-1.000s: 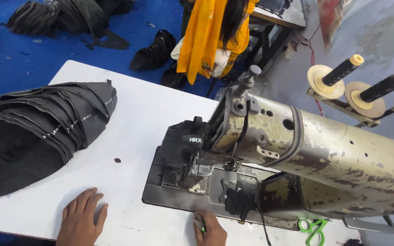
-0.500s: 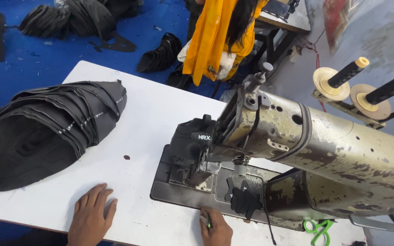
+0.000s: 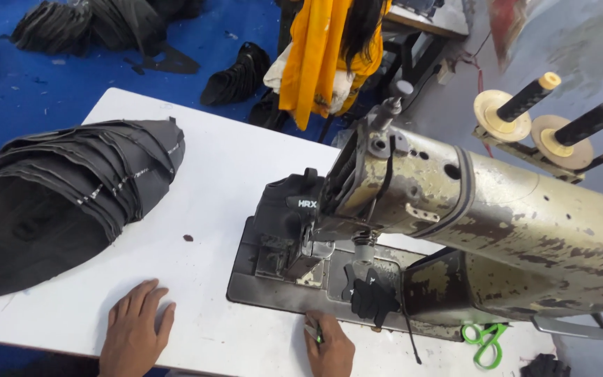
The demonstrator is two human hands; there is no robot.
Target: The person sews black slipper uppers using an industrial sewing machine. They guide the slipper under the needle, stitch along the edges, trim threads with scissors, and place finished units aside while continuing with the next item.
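My left hand [image 3: 132,331] lies flat on the white table [image 3: 211,160], fingers spread, holding nothing. My right hand [image 3: 331,348] rests at the front edge of the sewing machine's dark base plate [image 3: 259,293], pinching a small green-tipped tool [image 3: 313,334]. A black fabric piece [image 3: 289,209] sits under the presser foot [image 3: 315,251] of the worn beige sewing machine [image 3: 497,230]. A stack of black fabric pieces [image 3: 57,202] lies on the table to the left, apart from my left hand.
Green-handled scissors [image 3: 484,341] lie by the machine's right front. Two thread-cone spindles [image 3: 546,112] stand behind the machine. A person in yellow clothing [image 3: 329,49] is at the far side. More black fabric [image 3: 106,24] lies on the blue floor.
The view has shifted slightly, so everything sits a bit further right and lower. Both hands stay in the same places on the table.
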